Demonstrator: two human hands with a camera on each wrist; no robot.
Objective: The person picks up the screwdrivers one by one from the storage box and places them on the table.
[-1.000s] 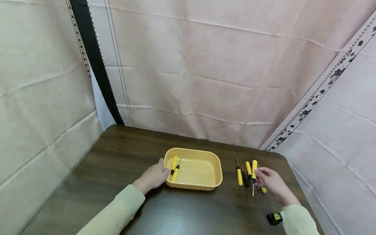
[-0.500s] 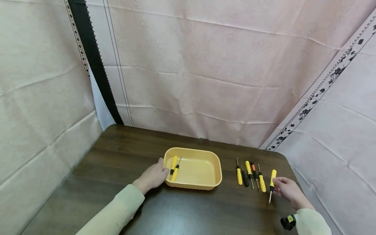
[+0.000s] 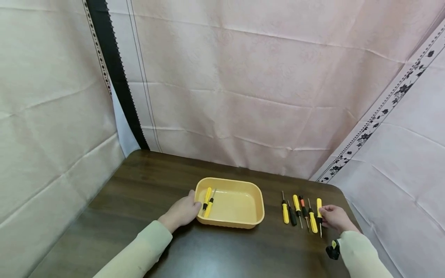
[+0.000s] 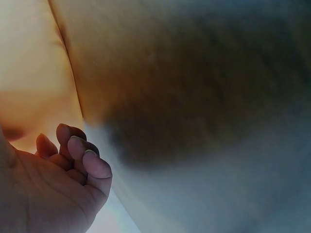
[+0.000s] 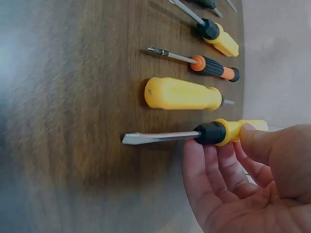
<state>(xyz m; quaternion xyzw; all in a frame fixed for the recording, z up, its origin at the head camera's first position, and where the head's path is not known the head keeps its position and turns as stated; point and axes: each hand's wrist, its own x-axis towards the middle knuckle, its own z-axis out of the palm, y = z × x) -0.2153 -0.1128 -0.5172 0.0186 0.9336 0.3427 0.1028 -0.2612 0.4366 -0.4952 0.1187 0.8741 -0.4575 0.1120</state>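
Note:
My right hand (image 3: 335, 217) pinches a yellow-and-black screwdriver (image 3: 319, 208) by its handle, at the right end of a row of screwdrivers. In the right wrist view its flat metal blade (image 5: 158, 138) points away from the fingers, close above the table. Beside it in the row lie a yellow-handled screwdriver (image 5: 182, 93) and an orange-and-black screwdriver (image 5: 214, 67). My left hand (image 3: 183, 210) holds the left side of a yellow plastic tray (image 3: 231, 224). Two yellow-handled screwdrivers (image 3: 209, 208) lie inside the tray, along its left wall. The left wrist view shows curled fingers (image 4: 97, 165) by the tray.
Farther left in the row lie a black screwdriver (image 3: 292, 215) and another yellow one (image 3: 285, 214). The dark wooden table (image 3: 156, 181) ends at a hanging pale cloth (image 3: 222, 96) behind. Bare table lies between tray and row.
My right hand carried the screwdriver rightward from over the row, then slightly back left to the row's right end. The left hand stays on the tray.

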